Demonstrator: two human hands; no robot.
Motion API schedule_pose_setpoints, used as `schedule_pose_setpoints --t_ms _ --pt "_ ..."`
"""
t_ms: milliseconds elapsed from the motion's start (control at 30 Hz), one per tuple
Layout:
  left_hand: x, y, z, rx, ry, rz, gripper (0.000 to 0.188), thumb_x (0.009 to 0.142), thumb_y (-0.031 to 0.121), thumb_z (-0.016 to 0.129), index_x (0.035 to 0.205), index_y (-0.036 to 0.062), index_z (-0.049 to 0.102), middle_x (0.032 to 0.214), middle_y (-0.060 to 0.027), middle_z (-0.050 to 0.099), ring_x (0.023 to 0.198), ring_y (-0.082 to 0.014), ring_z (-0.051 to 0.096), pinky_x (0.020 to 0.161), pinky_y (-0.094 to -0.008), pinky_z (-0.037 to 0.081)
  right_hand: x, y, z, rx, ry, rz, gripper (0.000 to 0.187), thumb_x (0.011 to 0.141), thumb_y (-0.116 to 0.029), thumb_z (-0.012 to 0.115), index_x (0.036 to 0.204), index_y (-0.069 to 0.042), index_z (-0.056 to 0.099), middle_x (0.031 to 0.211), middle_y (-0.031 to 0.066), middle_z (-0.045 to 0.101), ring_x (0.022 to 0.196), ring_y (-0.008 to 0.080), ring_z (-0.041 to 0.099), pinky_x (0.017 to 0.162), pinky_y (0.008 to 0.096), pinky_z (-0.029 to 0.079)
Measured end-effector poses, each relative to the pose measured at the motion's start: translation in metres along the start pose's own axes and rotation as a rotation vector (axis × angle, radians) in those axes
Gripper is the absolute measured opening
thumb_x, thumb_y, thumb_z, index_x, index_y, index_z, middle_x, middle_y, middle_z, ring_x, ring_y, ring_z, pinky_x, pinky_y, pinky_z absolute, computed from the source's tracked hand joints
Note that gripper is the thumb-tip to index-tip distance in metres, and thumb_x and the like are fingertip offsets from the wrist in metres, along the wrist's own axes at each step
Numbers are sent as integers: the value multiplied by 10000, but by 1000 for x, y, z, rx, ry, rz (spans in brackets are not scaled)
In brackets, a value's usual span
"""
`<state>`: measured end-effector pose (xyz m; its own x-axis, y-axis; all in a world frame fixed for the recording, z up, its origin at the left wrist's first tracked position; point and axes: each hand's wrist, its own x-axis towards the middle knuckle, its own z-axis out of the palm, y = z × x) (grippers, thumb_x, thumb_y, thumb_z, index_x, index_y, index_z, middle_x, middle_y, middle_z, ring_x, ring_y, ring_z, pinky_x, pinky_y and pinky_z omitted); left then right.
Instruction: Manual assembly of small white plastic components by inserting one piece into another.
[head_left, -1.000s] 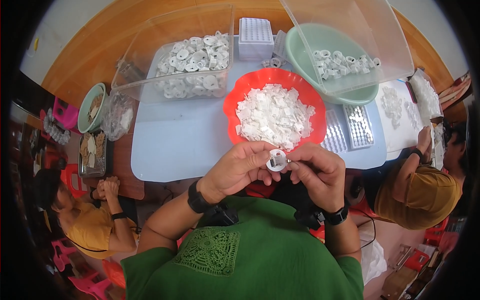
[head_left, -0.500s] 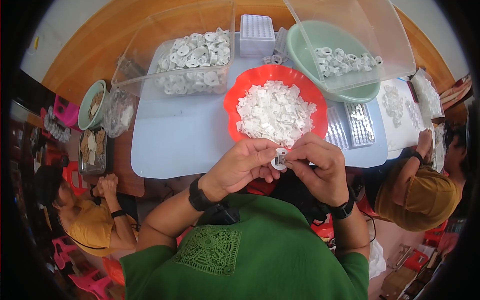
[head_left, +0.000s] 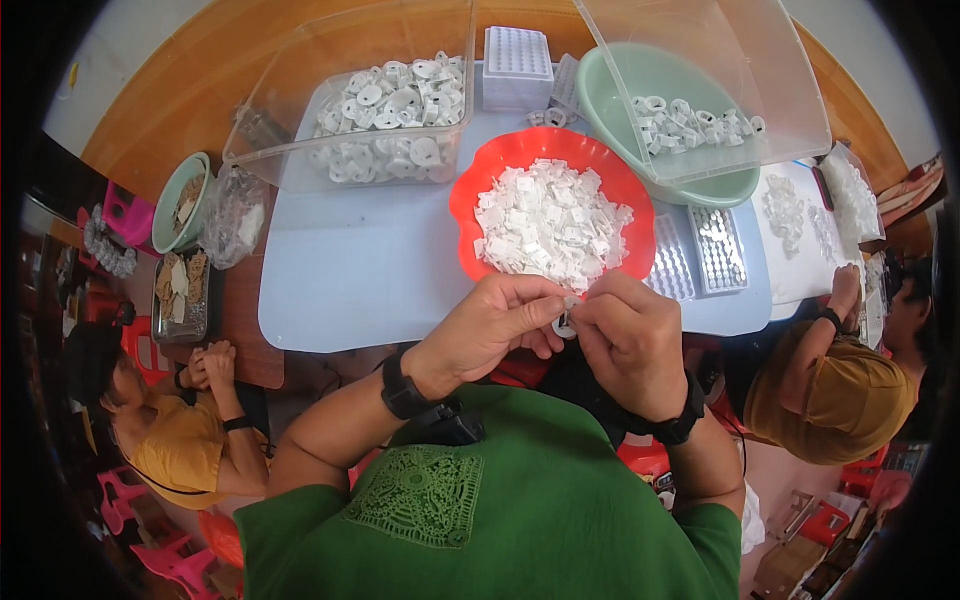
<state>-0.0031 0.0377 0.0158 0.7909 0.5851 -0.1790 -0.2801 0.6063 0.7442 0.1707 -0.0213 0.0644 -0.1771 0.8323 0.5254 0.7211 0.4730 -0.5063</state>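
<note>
A small round white plastic part (head_left: pixel 566 325) with a dark slot is held up between my hands, at the near edge of the table. My left hand (head_left: pixel 497 322) pinches it from the left with thumb and forefinger. From the right, the fingertips of my right hand (head_left: pixel 632 335) close on it too; they cover part of it. Just beyond my fingers stands a red wavy-rimmed bowl (head_left: pixel 468 190), heaped with small white plastic pieces (head_left: pixel 550 220).
A clear bin (head_left: pixel 250 165) of round white parts stands at the back left. Back right, another clear bin (head_left: pixel 790 60) rests over a green basin (head_left: pixel 600 95). Trays of shiny discs (head_left: pixel 720 250) lie right of the bowl. Co-workers sit at left (head_left: pixel 180 440) and right (head_left: pixel 820 400).
The white part has turned between my fingers and shows more edge-on. My right hand has rolled over it, its fingers drawn in closer.
</note>
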Motion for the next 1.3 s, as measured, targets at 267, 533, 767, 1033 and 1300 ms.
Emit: schedule_pose_setpoints --t_ms 267,533,767,1033,1300 --pt "-1 0 5 103 61 37 246 956 185 583 1115 2 626 911 -40 658 755 -86 613 664 -218 519 0 7 3 49 -2 34 122 706 17 666 707 -22 551 707 92 540 601 268 573 485 363 443" --pt "1 0 1 113 47 89 224 965 182 567 1118 20 581 919 -47 654 764 -84 610 659 -216 505 5 11 0 -10 -18 -96 91 700 9 661 760 -20 600 728 81 547 608 251 570 490 351 448" --pt "-1 -1 2 7 34 72 218 987 189 521 1090 8 586 943 -63 652 761 -99 614 656 -218 504 3 12 -6 -57 -86 -166 167 676 -6 648 842 -20 652 761 63 570 655 229 583 528 335 476" --pt "-2 2 7 116 36 85 260 1006 212 475 1124 2 572 956 -89 652 762 -123 612 660 -241 508 -9 7 -11 64 -6 -64 216 671 60 661 874 -11 643 748 93 565 640 259 589 529 347 468" --pt "2 4 15 84 58 50 267 1012 212 454 1129 -4 560 951 -143 658 747 -145 618 647 -252 510 -25 18 -29 69 39 40 192 714 62 675 891 0 633 748 114 578 638 276 589 541 350 461"
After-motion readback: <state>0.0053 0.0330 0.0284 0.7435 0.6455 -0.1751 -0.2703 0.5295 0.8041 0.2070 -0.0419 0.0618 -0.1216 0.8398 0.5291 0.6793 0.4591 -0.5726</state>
